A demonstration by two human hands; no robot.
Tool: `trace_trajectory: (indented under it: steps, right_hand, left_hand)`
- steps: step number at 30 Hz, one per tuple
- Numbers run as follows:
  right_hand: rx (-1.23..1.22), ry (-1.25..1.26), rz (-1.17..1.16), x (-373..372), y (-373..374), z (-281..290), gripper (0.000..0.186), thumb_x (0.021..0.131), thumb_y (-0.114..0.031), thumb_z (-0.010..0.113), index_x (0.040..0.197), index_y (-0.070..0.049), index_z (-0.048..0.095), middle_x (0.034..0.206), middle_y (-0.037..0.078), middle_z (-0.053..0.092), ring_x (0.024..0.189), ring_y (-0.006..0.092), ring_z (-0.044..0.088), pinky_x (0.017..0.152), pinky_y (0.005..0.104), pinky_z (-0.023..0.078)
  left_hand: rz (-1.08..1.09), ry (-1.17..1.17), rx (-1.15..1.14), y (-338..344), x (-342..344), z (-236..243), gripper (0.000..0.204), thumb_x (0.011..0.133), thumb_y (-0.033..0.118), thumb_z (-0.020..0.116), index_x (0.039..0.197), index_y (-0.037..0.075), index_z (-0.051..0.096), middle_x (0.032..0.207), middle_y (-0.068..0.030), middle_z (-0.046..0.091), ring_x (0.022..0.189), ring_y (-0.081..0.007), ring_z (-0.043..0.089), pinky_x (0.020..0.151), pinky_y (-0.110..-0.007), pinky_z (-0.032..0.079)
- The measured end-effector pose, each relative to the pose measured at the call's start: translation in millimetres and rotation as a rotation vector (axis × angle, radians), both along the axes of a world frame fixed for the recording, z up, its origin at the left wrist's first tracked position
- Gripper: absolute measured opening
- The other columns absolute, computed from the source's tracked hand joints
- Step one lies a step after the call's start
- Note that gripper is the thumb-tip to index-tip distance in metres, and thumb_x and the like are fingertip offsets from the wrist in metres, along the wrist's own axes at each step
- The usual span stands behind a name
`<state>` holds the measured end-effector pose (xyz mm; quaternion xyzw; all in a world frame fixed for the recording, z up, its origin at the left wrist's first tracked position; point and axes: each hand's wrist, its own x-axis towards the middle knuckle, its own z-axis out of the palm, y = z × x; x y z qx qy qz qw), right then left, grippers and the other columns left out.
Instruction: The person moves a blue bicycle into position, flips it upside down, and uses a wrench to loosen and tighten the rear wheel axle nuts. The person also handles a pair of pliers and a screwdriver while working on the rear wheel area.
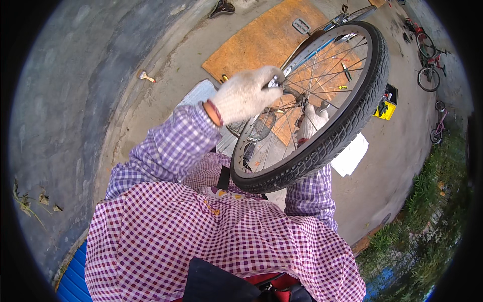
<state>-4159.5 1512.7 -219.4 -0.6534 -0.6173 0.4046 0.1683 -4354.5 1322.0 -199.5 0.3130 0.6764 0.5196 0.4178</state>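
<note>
A bicycle wheel with a black knobby tyre stands tilted in front of me. My left hand, in a white knit glove, is closed at the wheel's left rim around a small silver metal piece; its kind is not clear. Behind the spokes, my right hand, also gloved, is closed close to the wheel hub. Spokes and wheel partly cover its fingers, so what they grip is hidden. Beyond the wheel, a bicycle frame with a blue tube is partly visible.
An orange-brown board lies on the concrete, bearing a pedal-like piece and hand tools. A yellow-and-black toolbox sits at right, near white paper. A brush and a saddle lie left. Small bicycles stand far right.
</note>
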Motion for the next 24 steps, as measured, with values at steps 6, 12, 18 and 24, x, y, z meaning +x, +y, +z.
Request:
trace_trajectory:
  steps: [6,12,18,24]
  right_hand:
    - [-0.143,-0.108,0.11,-71.8,-85.5,-73.4,0.024,0.097,-0.013,0.07,0.089,-0.006,0.049,0.06,0.004,0.05,0.044,0.0162,0.049,0.039,0.0326,0.036]
    - [-0.22,-0.098,0.251,-119.3,-186.4,-93.9,0.02,0.095,-0.013,0.072,0.089,-0.007,0.053,0.062,0.002,0.053,0.046,0.012,0.05,0.04,0.0292,0.037]
    - [-0.236,-0.008,0.285,-125.8,-202.6,-69.2,0.019,0.096,-0.015,0.071,0.086,-0.003,0.06,0.062,0.003,0.056,0.046,0.0123,0.05,0.041,0.0282,0.037]
    - [-0.236,0.072,0.243,-104.3,-161.6,-37.9,0.019,0.097,-0.014,0.07,0.086,-0.002,0.06,0.062,0.003,0.056,0.046,0.0128,0.05,0.041,0.0288,0.036]
  left_hand:
    - [0.091,0.014,-0.058,-49.8,-114.6,-115.6,0.068,0.091,0.065,0.063,0.113,0.001,0.074,0.094,-0.0173,0.072,0.089,-0.0312,0.069,0.079,-0.044,0.054]
    - [0.368,-0.437,-0.163,-123.5,-143.6,-219.5,0.051,0.098,0.058,0.064,0.094,0.007,0.067,0.07,0.0007,0.052,0.062,-0.0103,0.05,0.053,-0.029,0.04]
    - [0.454,-0.914,-0.248,-131.6,-122.8,-236.0,0.026,0.095,0.032,0.073,0.094,0.006,0.07,0.072,0.0015,0.059,0.053,-0.0056,0.044,0.043,-0.025,0.034]
    - [0.587,-1.263,-0.23,-112.5,-77.3,-208.3,0.018,0.097,0.023,0.067,0.085,0.011,0.062,0.067,-0.0003,0.052,0.053,-0.0089,0.045,0.043,-0.027,0.038]
